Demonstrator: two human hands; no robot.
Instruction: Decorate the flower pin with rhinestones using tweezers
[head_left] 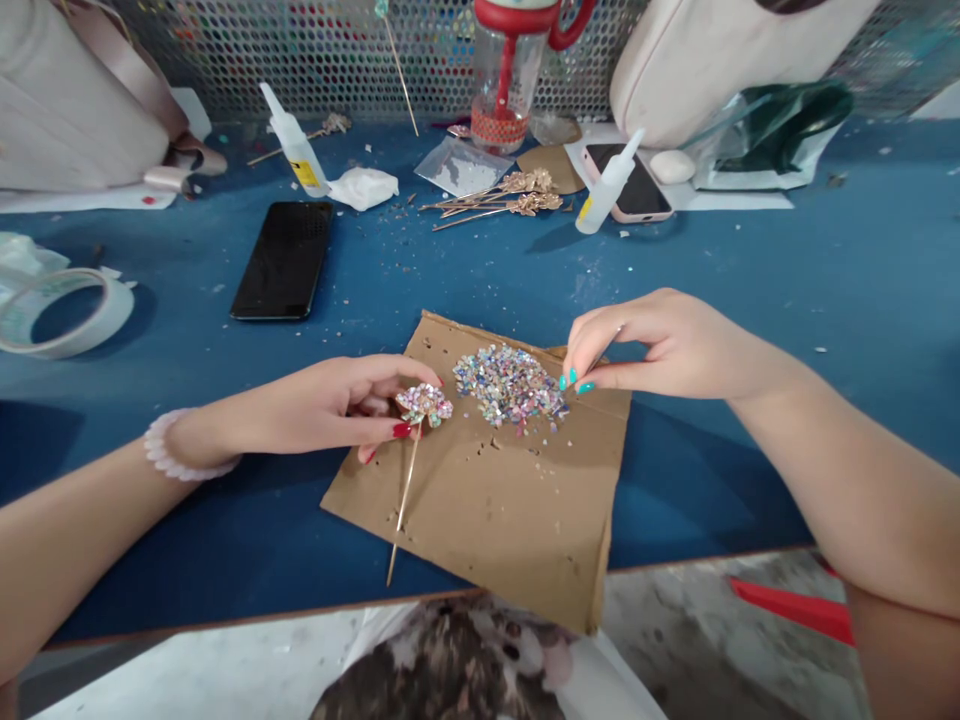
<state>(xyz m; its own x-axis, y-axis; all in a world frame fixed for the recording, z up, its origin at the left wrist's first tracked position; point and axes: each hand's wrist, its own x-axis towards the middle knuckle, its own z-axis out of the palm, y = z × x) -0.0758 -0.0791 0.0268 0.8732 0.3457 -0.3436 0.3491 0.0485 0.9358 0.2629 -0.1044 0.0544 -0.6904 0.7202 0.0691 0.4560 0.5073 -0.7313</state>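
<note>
While left hand [341, 405] pinches jewelled ornament [424, 402] between thumb and fingers over cardboard [525, 520], stem [405, 500] slants toward near side of table [750, 270]. Head view: right hand [675, 345] holds slim tool [610, 344] in narrow pinch at right margin of loose chips [510, 385]; whether tip carries chip, cannot tell. Judged good practice: steady ornament, fingertips off its face, light pinch, single chip per lift.
</note>
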